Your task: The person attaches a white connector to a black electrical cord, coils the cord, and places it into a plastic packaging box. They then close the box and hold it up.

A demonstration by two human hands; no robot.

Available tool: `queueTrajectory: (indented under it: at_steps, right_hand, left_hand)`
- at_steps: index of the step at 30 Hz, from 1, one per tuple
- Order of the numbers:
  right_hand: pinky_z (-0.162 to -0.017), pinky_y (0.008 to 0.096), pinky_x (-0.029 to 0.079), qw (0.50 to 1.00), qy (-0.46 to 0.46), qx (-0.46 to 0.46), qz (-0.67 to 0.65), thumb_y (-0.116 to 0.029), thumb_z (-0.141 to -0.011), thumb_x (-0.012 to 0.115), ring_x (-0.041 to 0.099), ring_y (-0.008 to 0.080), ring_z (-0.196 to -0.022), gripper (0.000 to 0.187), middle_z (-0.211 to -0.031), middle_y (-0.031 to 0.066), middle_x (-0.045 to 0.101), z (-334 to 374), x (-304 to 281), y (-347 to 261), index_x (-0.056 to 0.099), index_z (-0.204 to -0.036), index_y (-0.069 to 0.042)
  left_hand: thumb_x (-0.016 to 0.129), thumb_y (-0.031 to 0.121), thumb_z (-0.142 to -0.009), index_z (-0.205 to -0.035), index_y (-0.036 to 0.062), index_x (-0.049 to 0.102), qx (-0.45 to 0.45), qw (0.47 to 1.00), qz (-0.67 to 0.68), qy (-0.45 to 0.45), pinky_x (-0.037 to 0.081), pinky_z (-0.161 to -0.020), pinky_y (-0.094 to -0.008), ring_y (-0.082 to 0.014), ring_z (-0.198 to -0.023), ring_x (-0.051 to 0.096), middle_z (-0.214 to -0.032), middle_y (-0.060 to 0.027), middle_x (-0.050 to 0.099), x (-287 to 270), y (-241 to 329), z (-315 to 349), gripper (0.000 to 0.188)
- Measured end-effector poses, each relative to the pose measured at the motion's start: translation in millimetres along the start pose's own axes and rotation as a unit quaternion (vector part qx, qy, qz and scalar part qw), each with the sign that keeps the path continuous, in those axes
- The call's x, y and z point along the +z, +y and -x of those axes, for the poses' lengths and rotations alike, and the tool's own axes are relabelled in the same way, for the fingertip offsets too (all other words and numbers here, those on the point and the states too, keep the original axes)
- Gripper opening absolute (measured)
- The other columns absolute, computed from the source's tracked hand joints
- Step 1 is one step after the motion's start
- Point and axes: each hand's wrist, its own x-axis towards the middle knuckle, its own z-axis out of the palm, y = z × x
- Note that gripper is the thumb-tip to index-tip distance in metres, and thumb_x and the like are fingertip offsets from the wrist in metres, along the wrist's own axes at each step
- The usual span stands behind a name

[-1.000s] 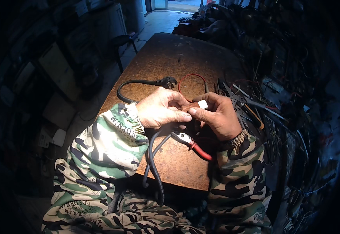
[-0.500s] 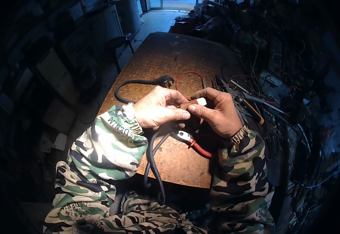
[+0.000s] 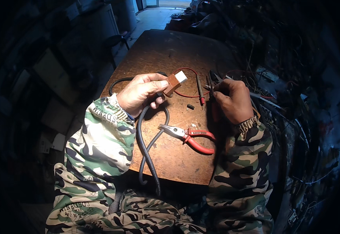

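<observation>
My left hand (image 3: 144, 91), extended over the wooden table (image 3: 173, 171) with its back upward, pinches a brown connector (image 3: 172, 84) between the thumb, laid along the upper face, and the fingers curled beneath. The connector is held tilted, left of the table's middle line; its white end piece (image 3: 181, 77) projects from the brown housing, directed away from me and to the right. My right hand (image 3: 234, 99) is bent inward at the right edge of the table, fingers folded, thumb and forefinger brought close together beside a thin dark shaft (image 3: 211, 81); whether they grip it I cannot tell. Both forearms enter from below in camouflage sleeves (image 3: 105, 136), gathered at the wrists.

A black cable (image 3: 142, 136) loops under my left hand, crosses itself and hangs over the near table edge; its junction with the connector is hidden by my fingers. Between my forearms lie red-handled pliers (image 3: 195, 137), their nose toward the left and just beside the cable. Farther off, between my hands, rest a small black piece (image 3: 190, 106) and a probe (image 3: 200, 89) with a red tip section, near a curved red wire (image 3: 196, 73).
</observation>
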Motion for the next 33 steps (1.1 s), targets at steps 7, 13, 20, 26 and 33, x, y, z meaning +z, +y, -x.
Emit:
queueTrajectory:
  at_steps: [7,13,20,26,33]
  right_hand:
    - [-0.072,0.0392,0.057,0.988,-0.111,-0.108,0.027,0.0,-0.082,0.074,0.073,0.0338,-0.081,0.01,-0.087,0.0204,0.073,8.6,17.5,-17.8,0.076,-0.091,0.002]
    - [-0.073,0.0392,0.058,0.968,-0.128,-0.173,0.129,-0.002,-0.082,0.074,0.071,0.0328,-0.083,0.015,-0.088,0.0142,0.067,20.3,37.7,-17.6,0.078,-0.096,-0.003]
    - [-0.077,0.0444,0.058,0.966,-0.149,-0.146,0.151,-0.003,-0.086,0.071,0.069,0.0381,-0.088,0.015,-0.094,0.0182,0.067,20.0,41.9,-14.2,0.07,-0.1,0.001]
    - [-0.073,0.0465,0.053,0.985,-0.096,-0.145,-0.003,-0.004,-0.091,0.065,0.066,0.04,-0.085,0.008,-0.09,0.0222,0.064,13.0,45.1,-16.9,0.063,-0.096,0.003]
    - [-0.084,0.0325,0.059,0.966,-0.03,-0.181,-0.184,-0.001,-0.094,0.067,0.07,0.0245,-0.106,0.008,-0.141,0.0251,0.056,12.4,19.9,-35.3,0.064,-0.099,0.004]
  left_hand:
    - [0.066,0.021,-0.101,-0.123,0.0039,0.062,-0.016,1.0,-0.002,0.002,0.046,-0.05,-0.0177,-0.0067,-0.069,0.062,-0.094,-0.0039,0.067,0.3,1.4,-0.6,0.028]
    - [0.069,0.022,-0.1,-0.113,0.0011,0.065,-0.009,0.999,0.021,-0.022,0.046,-0.053,-0.0178,-0.0067,-0.071,0.061,-0.09,-0.0015,0.064,5.0,-3.3,-3.4,0.025]
    - [0.075,0.023,-0.096,-0.136,-0.005,0.054,0.008,0.998,-0.03,-0.062,0.051,-0.058,-0.0192,-0.0076,-0.075,0.062,-0.1,-0.0059,0.066,14.3,-0.7,0.4,0.053]
    - [0.075,0.025,-0.096,-0.119,0.0046,0.05,0.019,0.998,-0.024,-0.056,0.047,-0.054,-0.0182,-0.0051,-0.07,0.06,-0.093,-0.0016,0.062,6.0,-1.1,11.0,0.04]
    - [0.065,0.023,-0.103,-0.117,0.0083,0.051,0.008,0.994,0.062,-0.09,0.045,-0.052,-0.0171,-0.0062,-0.066,0.059,-0.093,-0.0025,0.061,9.8,-2.7,3.1,0.025]
